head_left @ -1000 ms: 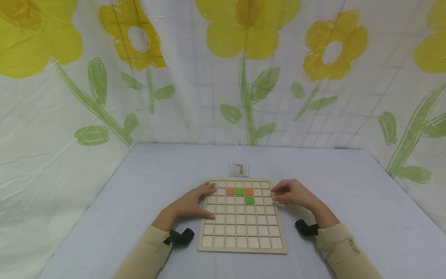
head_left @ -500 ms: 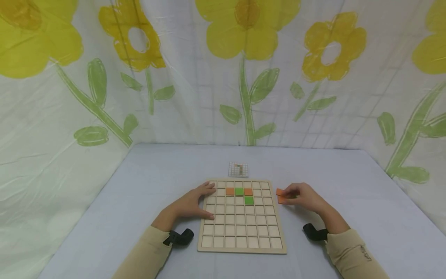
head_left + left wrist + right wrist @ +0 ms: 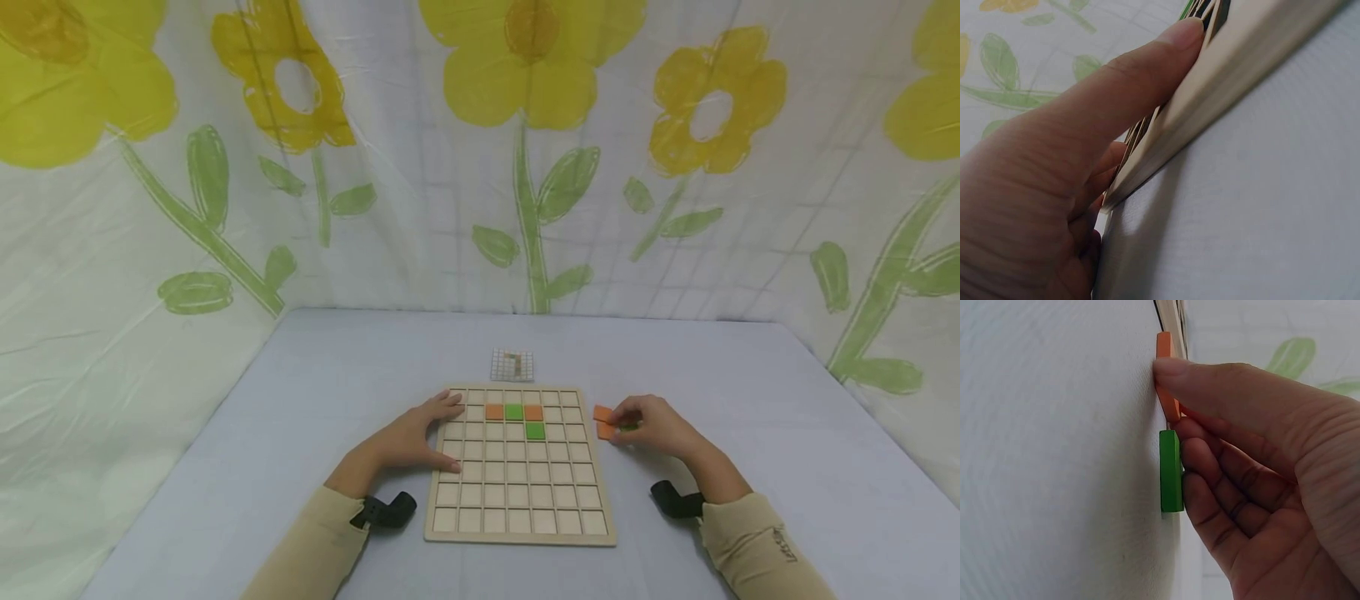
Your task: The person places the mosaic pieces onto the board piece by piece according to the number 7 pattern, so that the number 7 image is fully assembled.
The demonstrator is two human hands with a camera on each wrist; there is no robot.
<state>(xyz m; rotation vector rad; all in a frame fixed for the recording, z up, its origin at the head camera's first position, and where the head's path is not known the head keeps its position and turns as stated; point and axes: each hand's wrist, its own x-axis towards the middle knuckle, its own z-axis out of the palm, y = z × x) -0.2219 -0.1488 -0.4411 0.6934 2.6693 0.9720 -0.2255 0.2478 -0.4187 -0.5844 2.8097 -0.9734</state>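
- Right grip (image 3: 647, 427): pinching, the thumb laid on one edge of the near orange tile (image 3: 1164, 397) and a finger behind it; whether the tile is clear of the surface (image 3: 345, 354) I cannot tell.
- Near orange tile: at the very tips of the right grip, on the side facing the board (image 3: 496, 473), just off the board's right rim.
- Far orange tile (image 3: 602, 412): just beyond the pinched one, right by the index fingertip and partly covered by it.
- Green tile (image 3: 1171, 472): under the right grip, behind the pinched tile and close against the curled lower fingers; whether they touch is hard to tell.
- Left grip (image 3: 412, 435): spread, thumb well apart from the fingers, resting on the board's left rim, the thumb nearer the body.
- Board: flat between the two grips, touched by the left one, just beside the right one's fingertips.
- Set tiles, level with the grips: orange (image 3: 494, 412), green (image 3: 513, 412) and orange (image 3: 533, 413) in one row, a second green (image 3: 535, 431) directly below the last orange.
- Card (image 3: 512, 365): beyond the board, ahead of both grips and between them, bearing a small grid with a coloured pattern.
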